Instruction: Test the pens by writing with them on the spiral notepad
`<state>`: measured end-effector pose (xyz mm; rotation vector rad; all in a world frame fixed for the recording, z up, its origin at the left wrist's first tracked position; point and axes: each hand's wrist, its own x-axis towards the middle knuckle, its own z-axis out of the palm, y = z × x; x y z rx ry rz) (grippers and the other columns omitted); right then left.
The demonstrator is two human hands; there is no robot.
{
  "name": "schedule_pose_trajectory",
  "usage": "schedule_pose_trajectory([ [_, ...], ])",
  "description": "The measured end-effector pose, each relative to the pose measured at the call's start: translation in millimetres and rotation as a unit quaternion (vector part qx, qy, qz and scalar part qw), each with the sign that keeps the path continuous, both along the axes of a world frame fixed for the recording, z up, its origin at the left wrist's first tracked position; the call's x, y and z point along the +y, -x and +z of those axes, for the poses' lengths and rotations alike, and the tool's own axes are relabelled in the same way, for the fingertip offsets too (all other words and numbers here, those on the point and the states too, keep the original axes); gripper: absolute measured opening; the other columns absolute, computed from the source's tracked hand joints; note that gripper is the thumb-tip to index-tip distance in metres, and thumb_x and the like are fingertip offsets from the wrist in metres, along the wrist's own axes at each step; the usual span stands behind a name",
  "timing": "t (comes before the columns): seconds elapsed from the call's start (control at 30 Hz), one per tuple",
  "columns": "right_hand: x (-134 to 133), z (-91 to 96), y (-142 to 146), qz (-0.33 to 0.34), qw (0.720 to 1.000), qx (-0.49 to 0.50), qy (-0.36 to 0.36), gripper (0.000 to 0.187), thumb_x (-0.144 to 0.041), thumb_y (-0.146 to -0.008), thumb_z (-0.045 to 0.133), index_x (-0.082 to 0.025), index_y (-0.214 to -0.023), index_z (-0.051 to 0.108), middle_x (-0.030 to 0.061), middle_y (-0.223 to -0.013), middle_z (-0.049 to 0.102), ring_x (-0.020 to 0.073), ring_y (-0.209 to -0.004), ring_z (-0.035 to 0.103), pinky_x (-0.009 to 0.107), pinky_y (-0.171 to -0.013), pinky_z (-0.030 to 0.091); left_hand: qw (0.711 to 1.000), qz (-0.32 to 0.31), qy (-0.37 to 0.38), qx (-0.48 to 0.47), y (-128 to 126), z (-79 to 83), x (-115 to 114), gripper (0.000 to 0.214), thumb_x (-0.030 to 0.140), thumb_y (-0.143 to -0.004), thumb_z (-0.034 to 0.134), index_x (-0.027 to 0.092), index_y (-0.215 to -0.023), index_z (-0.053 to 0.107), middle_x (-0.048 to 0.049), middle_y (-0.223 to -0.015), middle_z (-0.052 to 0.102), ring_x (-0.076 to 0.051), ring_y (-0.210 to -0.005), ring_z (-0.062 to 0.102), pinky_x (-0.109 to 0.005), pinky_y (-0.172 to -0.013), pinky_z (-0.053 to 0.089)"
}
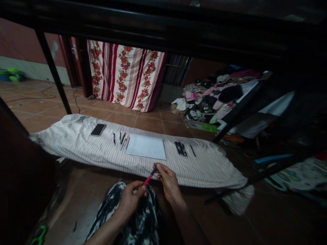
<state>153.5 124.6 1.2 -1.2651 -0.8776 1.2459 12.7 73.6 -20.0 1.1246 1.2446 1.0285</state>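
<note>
Between my two hands, above my lap, is a red pen (pixel 148 180) with a dark end. My left hand (pixel 132 195) is closed round its lower red part. The fingertips of my right hand (pixel 167 179) pinch the dark upper end. Just beyond lies a spiral notebook (pixel 146 146), open at a pale page, on a striped cloth (pixel 107 149). Several pens and markers (pixel 123 140) lie left of the notebook. To its right is a row of dark pens (pixel 181 149), with a single dark pen (pixel 192 150) apart from them.
A phone (pixel 98 129) lies on the cloth's left part. Dark metal bars (pixel 52 68) frame the space, one running overhead. Behind hang a floral curtain (pixel 127 75) and a heap of clothes (pixel 212 97). A green-handled object (pixel 39 234) is on the floor at lower left.
</note>
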Motion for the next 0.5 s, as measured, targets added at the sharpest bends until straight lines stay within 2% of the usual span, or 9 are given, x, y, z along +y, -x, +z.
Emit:
schedule_pose_trajectory([
  [0.13, 5.1, -4.0, 2.0, -0.003, 0.999, 0.032, 0.023, 0.041, -0.05, -0.054, 0.074, -0.017, -0.078, 0.071, 0.0074, -0.078, 0.068, 0.0167, -0.071, 0.054, 0.024, -0.055, 0.036, 1.0, 0.01, 0.011, 0.007, 0.2, -9.7, 10.0, 0.03, 0.043, -0.066, 0.055, 0.014, -0.073, 0.062, -0.0013, -0.06, 0.059, -0.017, -0.064, 0.052, -0.026, -0.063, 0.037],
  [0.3, 12.5, -14.3, -1.9, 0.005, 0.996, 0.086, 0.038, 0.045, -0.049, -0.059, 0.072, -0.017, -0.091, 0.068, 0.0074, -0.082, 0.068, 0.0146, -0.069, 0.056, 0.023, -0.054, 0.038, 0.999, 0.015, 0.043, -0.02, -5.0, -13.3, 23.6, 0.032, 0.045, -0.064, 0.056, 0.014, -0.073, 0.061, -0.0003, -0.058, 0.057, -0.016, -0.06, 0.051, -0.025, -0.06, 0.037],
  [0.5, 24.2, -23.0, -11.9, -0.021, 0.995, 0.085, 0.04, 0.044, -0.047, -0.056, 0.073, -0.015, -0.085, 0.068, 0.0073, -0.079, 0.068, 0.0141, -0.063, 0.057, 0.023, -0.05, 0.039, 1.0, -0.011, 0.017, 0.017, -11.5, -16.4, 43.6, 0.032, 0.044, -0.068, 0.054, 0.014, -0.072, 0.064, -0.0003, -0.055, 0.058, -0.015, -0.057, 0.051, -0.024, -0.058, 0.037],
])
